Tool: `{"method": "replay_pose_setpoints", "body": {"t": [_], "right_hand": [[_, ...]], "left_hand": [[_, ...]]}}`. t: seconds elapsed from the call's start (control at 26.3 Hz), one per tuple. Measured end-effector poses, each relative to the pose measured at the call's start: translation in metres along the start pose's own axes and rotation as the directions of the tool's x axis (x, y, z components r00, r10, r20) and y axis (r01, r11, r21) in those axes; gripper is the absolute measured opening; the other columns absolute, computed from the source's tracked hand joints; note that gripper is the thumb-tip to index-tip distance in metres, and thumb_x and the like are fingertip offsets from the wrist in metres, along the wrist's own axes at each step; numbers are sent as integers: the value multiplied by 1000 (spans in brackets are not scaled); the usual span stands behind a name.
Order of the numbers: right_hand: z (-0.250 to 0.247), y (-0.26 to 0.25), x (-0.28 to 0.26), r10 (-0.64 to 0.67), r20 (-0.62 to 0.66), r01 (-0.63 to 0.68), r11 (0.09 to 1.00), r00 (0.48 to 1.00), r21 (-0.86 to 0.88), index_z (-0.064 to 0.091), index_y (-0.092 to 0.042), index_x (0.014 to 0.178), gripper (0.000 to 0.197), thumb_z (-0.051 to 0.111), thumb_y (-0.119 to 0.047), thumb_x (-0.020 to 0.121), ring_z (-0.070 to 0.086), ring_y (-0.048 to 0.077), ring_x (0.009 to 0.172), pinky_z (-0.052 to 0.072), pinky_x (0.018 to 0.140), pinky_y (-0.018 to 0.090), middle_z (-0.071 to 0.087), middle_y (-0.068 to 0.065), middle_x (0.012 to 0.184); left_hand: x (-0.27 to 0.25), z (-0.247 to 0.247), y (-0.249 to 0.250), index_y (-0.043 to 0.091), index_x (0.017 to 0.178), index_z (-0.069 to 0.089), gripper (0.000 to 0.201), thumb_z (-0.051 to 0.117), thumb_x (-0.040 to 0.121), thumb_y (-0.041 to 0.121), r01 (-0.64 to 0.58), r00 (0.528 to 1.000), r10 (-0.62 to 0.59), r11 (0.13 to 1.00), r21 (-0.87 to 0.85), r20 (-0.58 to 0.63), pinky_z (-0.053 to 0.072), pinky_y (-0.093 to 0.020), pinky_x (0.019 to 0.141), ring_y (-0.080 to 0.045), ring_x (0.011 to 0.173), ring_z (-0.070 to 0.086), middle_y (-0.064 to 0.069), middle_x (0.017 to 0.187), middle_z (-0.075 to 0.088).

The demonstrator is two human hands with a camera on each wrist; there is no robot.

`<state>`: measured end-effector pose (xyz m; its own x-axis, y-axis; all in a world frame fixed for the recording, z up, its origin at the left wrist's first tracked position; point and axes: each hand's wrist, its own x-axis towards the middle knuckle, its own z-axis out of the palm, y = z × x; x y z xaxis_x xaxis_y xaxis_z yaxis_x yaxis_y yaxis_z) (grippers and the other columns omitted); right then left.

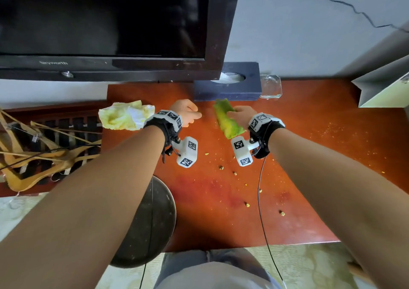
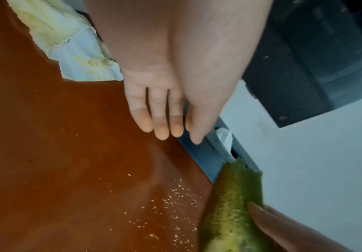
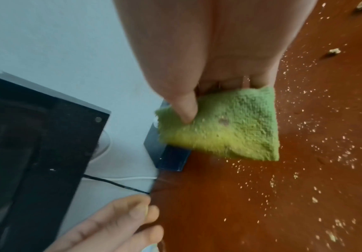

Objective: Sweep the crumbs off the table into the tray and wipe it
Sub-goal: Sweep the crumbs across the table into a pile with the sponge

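On the red-brown table (image 1: 309,211) my right hand (image 1: 241,114) grips a folded green cloth (image 1: 225,120), thumb pressed onto it (image 3: 225,131), held just above the surface near the back. My left hand (image 1: 190,114) hovers open beside it, fingers (image 2: 160,126) straight and empty. Larger crumbs (image 1: 221,167) lie in the middle and front of the table, and fine crumbs (image 3: 305,153) are scattered under and around the cloth. A dark round tray (image 1: 163,213) sits at the table's left front edge, partly hidden by my left forearm.
A crumpled yellow-white cloth (image 1: 124,117) lies at the table's back left corner. A dark blue tissue box (image 1: 228,89) and a glass ashtray (image 1: 271,87) stand along the back edge under the television (image 1: 106,23). A white box (image 1: 385,89) stands back right, and wooden hangers (image 1: 44,156) lie left of the table.
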<state>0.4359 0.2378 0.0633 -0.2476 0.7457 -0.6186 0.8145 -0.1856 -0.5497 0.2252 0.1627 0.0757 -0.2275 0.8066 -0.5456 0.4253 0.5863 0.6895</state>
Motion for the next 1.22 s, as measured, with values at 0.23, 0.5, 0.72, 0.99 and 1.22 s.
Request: {"method": "replay_pose_setpoints", "body": {"t": [0.23, 0.5, 0.72, 0.99, 1.22], "right_hand": [[2, 16, 29, 176, -263, -201, 977, 949, -70, 56, -14, 84, 30, 43, -38, 97, 61, 29, 79, 53, 77, 39, 65, 9, 89], [10, 32, 45, 146, -431, -240, 955, 891, -172, 59, -17, 101, 26, 49, -40, 94, 63, 30, 88, 53, 80, 42, 66, 7, 100], [12, 43, 68, 70, -338, -152, 963, 939, -223, 57, -23, 122, 44, 42, -54, 94, 57, 36, 105, 47, 93, 44, 60, 10, 116], [38, 12, 67, -232, -110, 151, 860, 966, -488, 68, -25, 115, 30, 47, -39, 98, 60, 31, 97, 49, 88, 36, 63, 4, 111], [80, 10, 37, -441, 205, 469, 653, 874, -594, 67, -33, 118, 30, 57, -15, 96, 57, 10, 84, 51, 78, 21, 57, -15, 94]], "left_hand": [[28, -8, -34, 15, 97, 72, 12, 69, 86, 18, 0, 985, 62, 931, 365, -160, 55, -32, 74, -24, 87, 68, -5, 96, 74], [40, 3, -68, 18, 145, 33, 88, 80, 73, 38, 96, 995, -76, 760, 643, -59, 44, -47, 98, -31, 137, 30, -9, 149, 31], [40, 12, -94, 25, 155, -7, 132, 86, 64, 50, 93, 979, -199, 627, 774, 44, 20, -55, 116, -32, 149, -9, -6, 161, -17], [39, 18, -99, 25, 154, -6, 136, 87, 59, 52, 68, 990, -138, 591, 804, 18, 22, -54, 117, -34, 149, -7, -8, 161, -17], [39, 16, -95, 25, 154, 0, 134, 89, 57, 49, 56, 993, -120, 604, 795, 22, 26, -55, 115, -34, 149, -5, -8, 161, -14]]}}
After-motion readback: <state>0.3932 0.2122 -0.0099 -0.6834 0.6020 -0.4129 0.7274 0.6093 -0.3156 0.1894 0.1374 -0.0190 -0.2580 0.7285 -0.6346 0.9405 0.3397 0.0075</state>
